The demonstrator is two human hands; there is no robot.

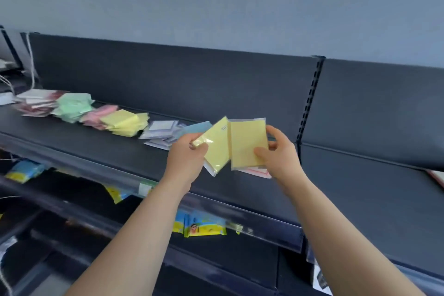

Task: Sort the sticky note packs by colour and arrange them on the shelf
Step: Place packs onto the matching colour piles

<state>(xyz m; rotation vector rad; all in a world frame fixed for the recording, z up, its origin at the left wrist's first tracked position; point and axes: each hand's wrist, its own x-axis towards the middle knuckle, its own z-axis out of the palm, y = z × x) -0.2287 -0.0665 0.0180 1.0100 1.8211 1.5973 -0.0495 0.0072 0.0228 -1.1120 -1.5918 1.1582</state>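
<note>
Colour piles are already lying along the shelf (96, 151). Above its right end, the left grip (186, 155) is pinching one yellow pack (216, 146) and the right grip (281, 154) is clamping another yellow pack (248, 144). Both are probably heading for the yellow pile (125, 122), and the pink packs (257, 172) beneath are waiting.

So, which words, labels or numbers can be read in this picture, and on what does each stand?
Nothing can be read.
Small label on the left yellow pack: too blurred.
Print on the yellow packets below: too blurred.
Shelf-edge tag: too blurred.
</note>
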